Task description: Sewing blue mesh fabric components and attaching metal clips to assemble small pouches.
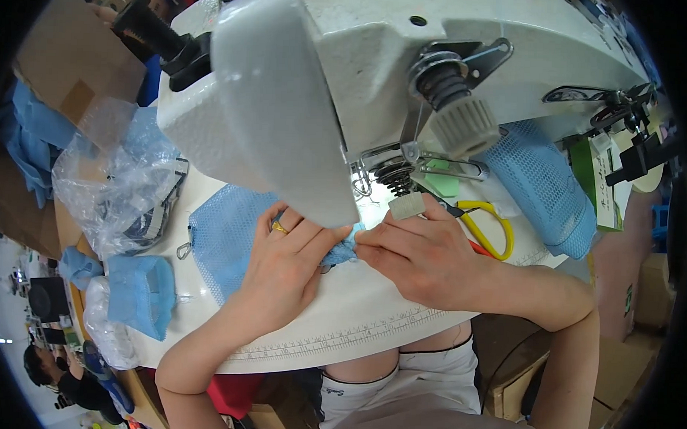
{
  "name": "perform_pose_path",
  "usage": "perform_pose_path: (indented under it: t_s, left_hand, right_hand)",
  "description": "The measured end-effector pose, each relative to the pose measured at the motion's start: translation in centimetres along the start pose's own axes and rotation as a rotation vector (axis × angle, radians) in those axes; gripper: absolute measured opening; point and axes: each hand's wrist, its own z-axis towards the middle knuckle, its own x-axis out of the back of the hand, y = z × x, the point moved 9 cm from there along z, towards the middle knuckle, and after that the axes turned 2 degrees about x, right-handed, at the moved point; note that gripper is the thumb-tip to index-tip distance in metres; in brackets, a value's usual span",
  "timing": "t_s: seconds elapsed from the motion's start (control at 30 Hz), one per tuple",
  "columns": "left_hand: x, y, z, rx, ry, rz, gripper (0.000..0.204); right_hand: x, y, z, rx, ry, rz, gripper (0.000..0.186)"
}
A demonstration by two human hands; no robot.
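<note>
A piece of light blue mesh fabric [220, 237] lies under the white sewing machine head [276, 99], bunched into folds between my hands. My left hand [281, 265], a ring on one finger, presses thumb and fingers together on the folds just left of the lit needle area [372, 204]. From the other side my right hand [429, 255] pinches the same folds; a pale wrap [406, 206] circles one of its fingers. A small metal clip [183, 250] hangs at the fabric's left edge. The fingertips partly cover the gripped fabric, and the machine head hides some of the mesh.
Yellow-handled scissors [503, 231] lie beside my right hand. More blue mesh [545, 191] rests at the right, near a green box [596, 182]. Clear plastic bags [114, 176] and a blue cloth piece [140, 294] sit left. A printed ruler [339, 338] follows the table's front edge.
</note>
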Motion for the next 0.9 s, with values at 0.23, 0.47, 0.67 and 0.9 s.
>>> perform_pose_path:
  t_s: [0.23,0.47,0.67,0.9]
  left_hand:
    - [0.0,-0.9,0.4,0.004,0.037,0.004,0.052]
    - [0.3,-1.2,0.7,-0.004,0.029,-0.018,0.051]
    - [0.5,-1.1,0.5,-0.015,0.053,0.029,0.049]
    - [0.5,-1.7,0.8,0.022,0.064,-0.027,0.052]
  right_hand:
    - [-0.4,0.5,0.0,-0.02,-0.089,-0.025,0.022]
    - [-0.8,1.1,-0.3,-0.064,-0.091,0.002,0.025]
    - [-1.2,0.9,-0.3,-0.057,-0.13,-0.006,0.028]
    - [-1.2,1.1,-0.1,-0.083,-0.179,-0.043,0.03]
